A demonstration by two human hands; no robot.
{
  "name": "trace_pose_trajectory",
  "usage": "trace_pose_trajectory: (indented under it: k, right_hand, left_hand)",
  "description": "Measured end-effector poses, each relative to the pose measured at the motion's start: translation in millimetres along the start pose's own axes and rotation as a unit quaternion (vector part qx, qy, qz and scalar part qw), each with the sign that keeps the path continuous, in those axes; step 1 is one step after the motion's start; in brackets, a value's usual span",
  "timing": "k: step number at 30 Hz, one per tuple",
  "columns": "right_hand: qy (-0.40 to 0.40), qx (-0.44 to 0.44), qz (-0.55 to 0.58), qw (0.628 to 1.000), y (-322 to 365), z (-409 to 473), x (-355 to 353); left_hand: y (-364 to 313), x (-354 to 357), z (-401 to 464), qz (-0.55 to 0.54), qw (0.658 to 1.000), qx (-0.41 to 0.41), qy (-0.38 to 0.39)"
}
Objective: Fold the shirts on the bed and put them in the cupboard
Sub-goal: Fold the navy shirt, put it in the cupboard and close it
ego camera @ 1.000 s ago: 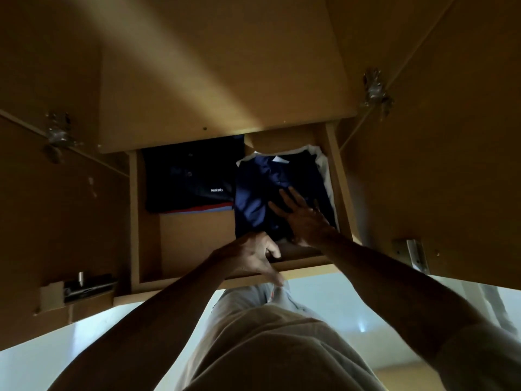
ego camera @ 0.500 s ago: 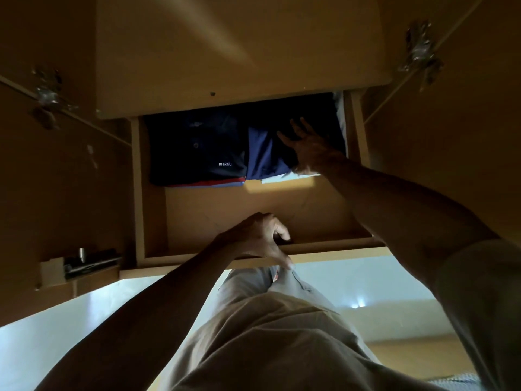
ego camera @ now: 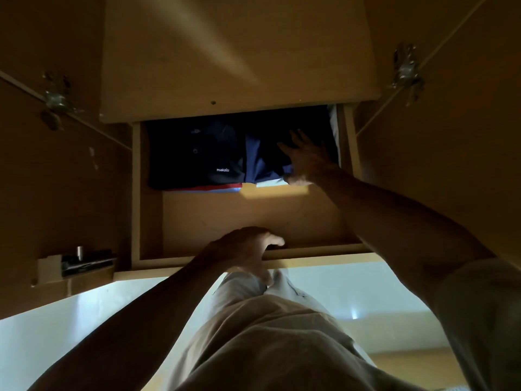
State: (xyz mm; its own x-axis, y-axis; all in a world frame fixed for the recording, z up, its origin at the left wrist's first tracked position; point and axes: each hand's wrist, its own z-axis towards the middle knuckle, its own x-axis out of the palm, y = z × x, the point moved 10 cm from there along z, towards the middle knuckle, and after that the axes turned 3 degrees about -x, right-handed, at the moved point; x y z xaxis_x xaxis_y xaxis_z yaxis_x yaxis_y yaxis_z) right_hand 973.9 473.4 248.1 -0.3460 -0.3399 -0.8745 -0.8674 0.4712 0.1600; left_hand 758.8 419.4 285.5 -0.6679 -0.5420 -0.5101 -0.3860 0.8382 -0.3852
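While the right hand lies flat with fingers spread on the blue folded shirt at the back right corner of the drawer, the left hand curls its fingers over the drawer's front edge, gripping it. Just left of the blue shirt, at the back left corner, lies a darker folded shirt bearing the word "makalu", with a red and a light blue edge showing beneath its front hem. A white garment edge shows under the blue shirt's front. The cupboard shelf overhangs the back of the drawer. Open cupboard doors stand at either side, each with a metal hinge. A latch fitting sits near the drawer's front left corner. Beige trousers fill the lower centre
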Motion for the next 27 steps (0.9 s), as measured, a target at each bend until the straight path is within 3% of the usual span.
trace_pose_trajectory:
  k: [4,9,15,27]
  right_hand:
    - [-0.227,-0.050,0.016,0.973,12,-26,-55]
    - [-0.367,-0.076,-0.011,0.927,14,-44,-112]
    - [-0.240,-0.021,-0.016,0.970,-6,-13,-108]
    - [-0.169,0.047,-0.034,0.984,-9,-6,-123]
  left_hand:
    - [21,1,0,-0.011,0.994,-0.072,-0.078]
    - [2,-9,-10,-0.016,0.996,0.007,-0.088]
    - [8,-20,-9,-0.012,0.993,0.005,-0.117]
    - [27,-81,7,0.057,0.976,-0.013,-0.211]
